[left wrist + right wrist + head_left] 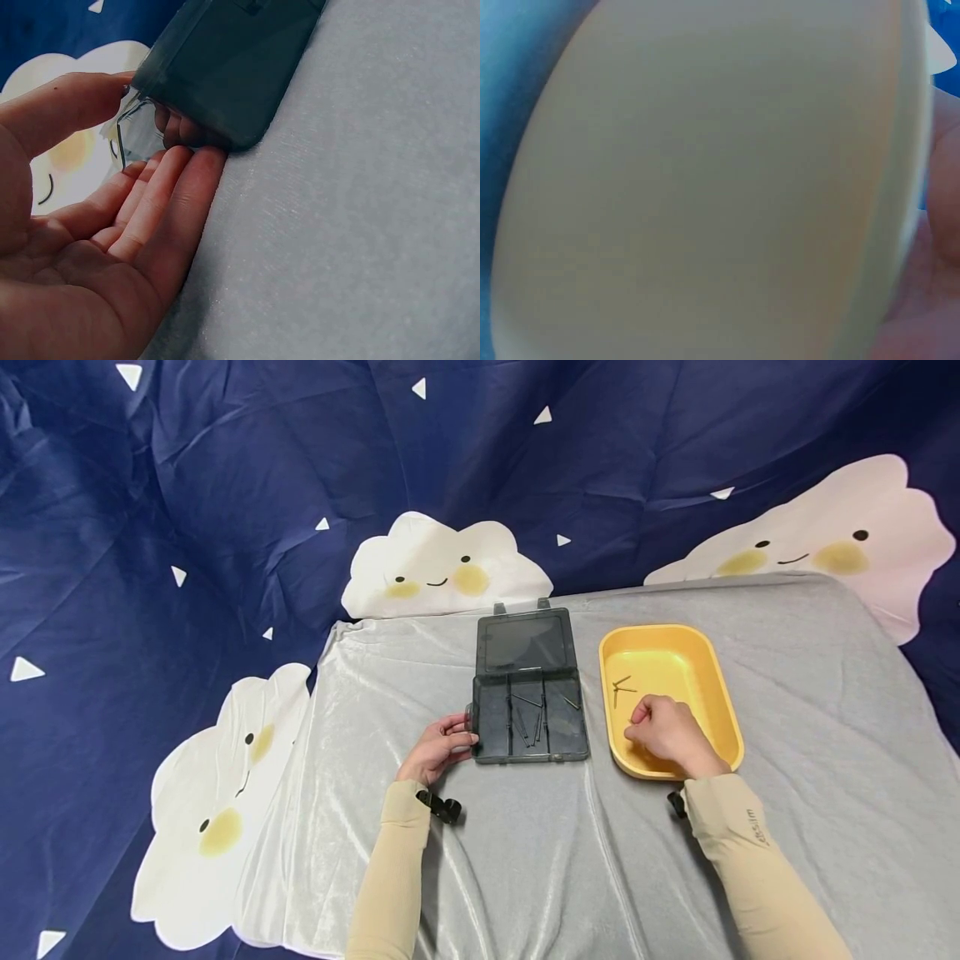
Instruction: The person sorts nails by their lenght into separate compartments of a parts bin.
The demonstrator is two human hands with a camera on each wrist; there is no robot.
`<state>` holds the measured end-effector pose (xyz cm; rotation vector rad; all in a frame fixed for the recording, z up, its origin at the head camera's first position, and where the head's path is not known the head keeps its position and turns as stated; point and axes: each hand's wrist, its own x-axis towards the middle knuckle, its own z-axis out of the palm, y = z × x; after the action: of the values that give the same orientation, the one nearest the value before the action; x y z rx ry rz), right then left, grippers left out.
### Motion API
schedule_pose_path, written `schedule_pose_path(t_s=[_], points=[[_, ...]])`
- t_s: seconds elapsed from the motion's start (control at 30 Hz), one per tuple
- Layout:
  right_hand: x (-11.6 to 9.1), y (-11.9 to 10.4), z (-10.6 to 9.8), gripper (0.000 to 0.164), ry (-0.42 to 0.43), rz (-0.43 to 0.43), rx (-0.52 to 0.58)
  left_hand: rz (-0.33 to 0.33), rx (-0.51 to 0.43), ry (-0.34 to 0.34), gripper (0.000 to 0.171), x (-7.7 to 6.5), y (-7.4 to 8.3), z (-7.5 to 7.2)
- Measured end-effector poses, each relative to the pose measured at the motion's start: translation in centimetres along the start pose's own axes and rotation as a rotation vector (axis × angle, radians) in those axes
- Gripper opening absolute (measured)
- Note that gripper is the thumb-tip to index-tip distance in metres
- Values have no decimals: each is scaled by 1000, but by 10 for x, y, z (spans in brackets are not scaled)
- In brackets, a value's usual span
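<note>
A dark translucent plastic organizer box (491, 718) lies on the cloth with its lid (525, 643) folded back. Several thin dark screw-like pieces (537, 725) lie in its middle compartment, and a brass-coloured one (572, 702) is in the right one. My left hand (437, 747) holds the box's left side, thumb and fingers about the clear latch (139, 131). Inside the yellow tray (731, 727), my right hand (671, 733) hovers low with curled fingers; whatever may be between its fingertips is too small to make out. Several thin screw-like pieces (621, 688) lie beyond those fingertips.
Grey velvety cloth (525, 852) covers the table. Behind and to the left hangs a dark blue curtain (247, 460) with smiling clouds. The tray's tall wall (705, 187) fills most of the right wrist view.
</note>
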<state>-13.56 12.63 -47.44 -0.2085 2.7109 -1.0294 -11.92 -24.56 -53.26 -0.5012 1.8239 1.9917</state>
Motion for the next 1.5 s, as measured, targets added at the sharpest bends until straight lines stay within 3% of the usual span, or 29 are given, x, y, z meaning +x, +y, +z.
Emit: schedule_pose_path(t_s=[0.7, 0.93, 1.17, 1.5], points=[[-1, -23, -7, 11, 51, -87, 60, 2, 0, -12, 57, 1, 0, -1], [3, -31, -1, 9, 95, -118, 66, 1, -4, -4, 58, 0, 1, 0], [5, -40, 7, 7, 91, -137, 85, 7, -11, 0, 56, -1, 0, 1], [9, -46, 19, 4, 73, -229, 89, 18, -3, 13, 55, 0, -1, 1]])
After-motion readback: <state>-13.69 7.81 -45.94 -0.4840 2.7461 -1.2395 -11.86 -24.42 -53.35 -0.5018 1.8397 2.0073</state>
